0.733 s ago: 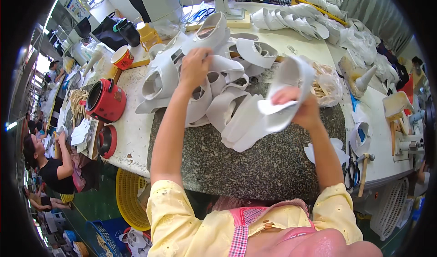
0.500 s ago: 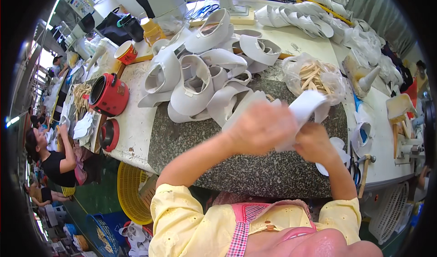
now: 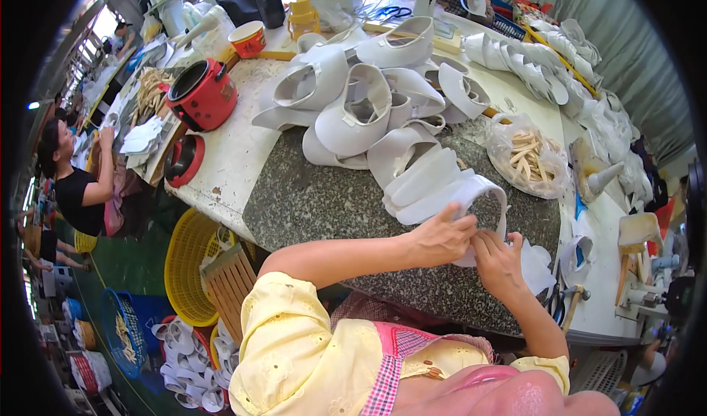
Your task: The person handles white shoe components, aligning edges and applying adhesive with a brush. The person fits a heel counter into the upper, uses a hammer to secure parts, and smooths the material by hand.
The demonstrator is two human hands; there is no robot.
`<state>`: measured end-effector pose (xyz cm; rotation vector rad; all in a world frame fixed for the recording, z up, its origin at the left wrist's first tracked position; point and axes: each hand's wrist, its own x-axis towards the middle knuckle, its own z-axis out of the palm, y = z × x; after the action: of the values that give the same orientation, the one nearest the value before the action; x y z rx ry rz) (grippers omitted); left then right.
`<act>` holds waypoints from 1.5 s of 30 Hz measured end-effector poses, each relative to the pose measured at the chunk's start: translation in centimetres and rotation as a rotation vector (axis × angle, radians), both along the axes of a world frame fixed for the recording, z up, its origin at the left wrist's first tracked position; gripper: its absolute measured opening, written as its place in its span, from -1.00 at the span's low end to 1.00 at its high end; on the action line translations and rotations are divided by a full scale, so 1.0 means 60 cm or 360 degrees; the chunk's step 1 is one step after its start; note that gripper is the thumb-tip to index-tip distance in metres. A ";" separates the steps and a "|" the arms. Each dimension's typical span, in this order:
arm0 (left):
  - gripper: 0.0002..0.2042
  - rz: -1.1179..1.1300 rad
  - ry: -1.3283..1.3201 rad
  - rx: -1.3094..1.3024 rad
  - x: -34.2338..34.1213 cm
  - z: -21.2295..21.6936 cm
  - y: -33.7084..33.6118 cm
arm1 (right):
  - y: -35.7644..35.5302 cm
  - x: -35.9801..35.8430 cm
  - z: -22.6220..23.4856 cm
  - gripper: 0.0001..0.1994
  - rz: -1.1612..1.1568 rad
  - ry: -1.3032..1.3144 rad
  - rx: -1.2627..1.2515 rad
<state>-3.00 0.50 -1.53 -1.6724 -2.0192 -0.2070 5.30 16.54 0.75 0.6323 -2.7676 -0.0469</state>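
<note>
Holding a white shoe piece [image 3: 462, 193] with left grip [image 3: 445, 235] and right grip [image 3: 501, 263], both clamped on its near end, over the speckled surface [image 3: 317, 217], beside a pile of similar pieces [image 3: 353, 121].

Bright, fairly even light, white glare at upper left, fisheye-bent edges, black corners

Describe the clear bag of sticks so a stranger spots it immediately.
Find the speckled dark slab on the white table. The clear bag sits at its far right corner, beyond the right hand. Unlike the heaped white pieces to its left, it shows thin tan sticks inside.
</note>
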 end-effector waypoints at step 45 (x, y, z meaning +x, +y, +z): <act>-0.92 -0.0351 -0.0577 -0.0442 -0.023 0.024 0.006 | 0.011 0.035 0.031 -0.73 0.0014 -0.0458 -0.0049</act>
<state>-4.40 0.89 -0.08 -2.1659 -2.1971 -0.3407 7.41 17.19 2.62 0.6918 -3.0335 0.0961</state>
